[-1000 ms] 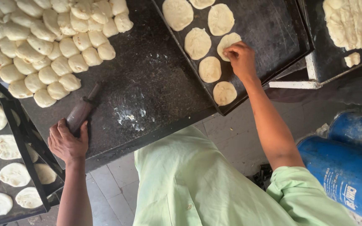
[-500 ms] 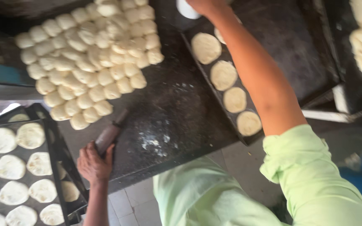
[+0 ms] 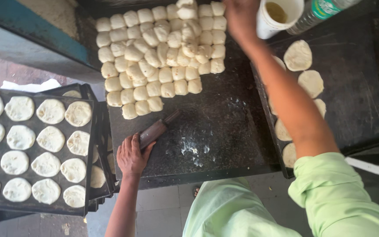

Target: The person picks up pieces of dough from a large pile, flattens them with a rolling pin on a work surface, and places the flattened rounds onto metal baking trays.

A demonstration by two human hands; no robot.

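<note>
resting the left hand [image 3: 131,157] on a rolling pin [image 3: 158,128] while the right hand [image 3: 241,16] reaches a white cup [image 3: 275,16].
the pin lies on the dark worktop [image 3: 224,131], just below the block of dough pieces [image 3: 161,52]; left fingers are curled loosely over its near end. right fingers sit at the cup's rim, grip unclear. flattened dough rounds [image 3: 298,55] lie on a tray [image 3: 356,96] right of the pin.
</note>
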